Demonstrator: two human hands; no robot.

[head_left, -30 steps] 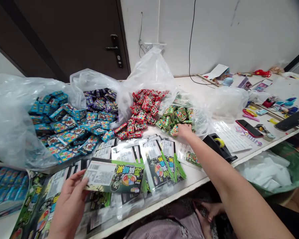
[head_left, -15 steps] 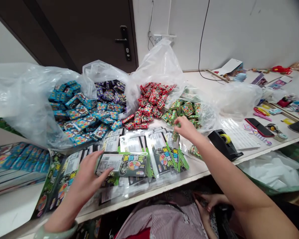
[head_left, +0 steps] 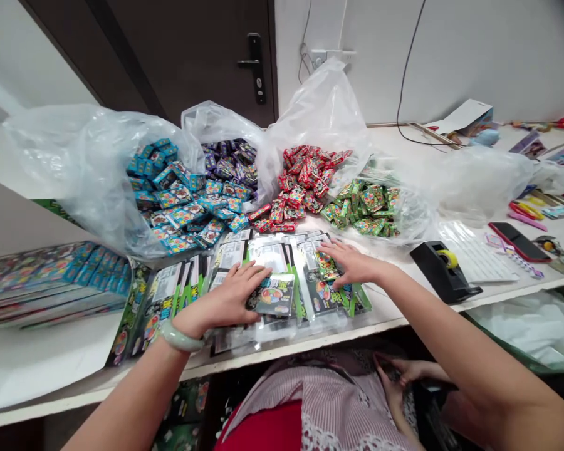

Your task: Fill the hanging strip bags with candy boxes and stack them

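Observation:
My left hand point(head_left: 237, 291) lies with fingers spread over a black printed packet point(head_left: 277, 295), partly covering it. This packet rests on a spread of clear plastic packets with black and green printed cards point(head_left: 323, 299). On the right side of that spread, my right hand point(head_left: 350, 263) has its thumb and fingers around a small green printed box point(head_left: 328, 266), low over a packet. Behind my hands, small boxes spill from clear bags: blue boxes point(head_left: 183, 213), purple boxes point(head_left: 230, 160), red boxes point(head_left: 305, 178) and green boxes point(head_left: 369, 203).
A black tape dispenser point(head_left: 444, 272) stands to the right, near a phone point(head_left: 519, 241) and a paper sheet. At left, an open carton point(head_left: 42, 357) has stacked packets point(head_left: 61, 282) beside it. Another person's hands point(head_left: 399, 373) show below the table edge.
My right hand has brought a small green box from beside the green pile down onto the packets. My left hand has moved right onto the black packet. The view has shifted left.

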